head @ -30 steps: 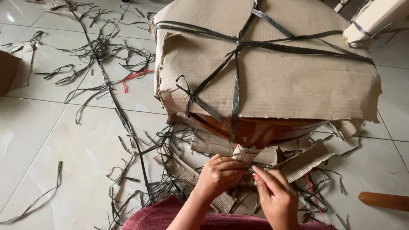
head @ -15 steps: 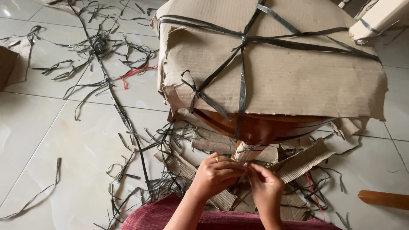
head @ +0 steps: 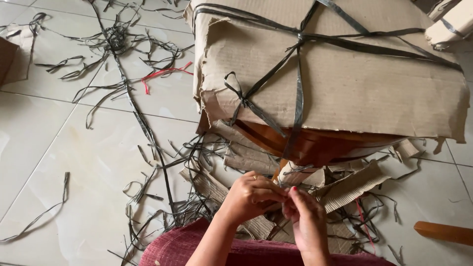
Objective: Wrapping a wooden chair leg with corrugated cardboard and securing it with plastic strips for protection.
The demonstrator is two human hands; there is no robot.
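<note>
A large cardboard-wrapped bundle [head: 335, 79] sits far on the tiled floor [head: 59, 148]. Its grey strap [head: 297, 103] runs lengthwise down toward the near hands. Left hand [head: 251, 197] and right hand [head: 305, 219] meet, fingers pinched shut on the strap's low end.

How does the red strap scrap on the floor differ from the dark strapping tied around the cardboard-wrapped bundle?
The red strap scrap is short, loose and lies limp on the tiled floor; the dark strapping is long, pulled taut and knotted across the cardboard-wrapped bundle. The scrap is bright red, the strapping grey-black. The scrap binds nothing; the strapping holds the cardboard in place. Both are thin, flat bands.
</note>
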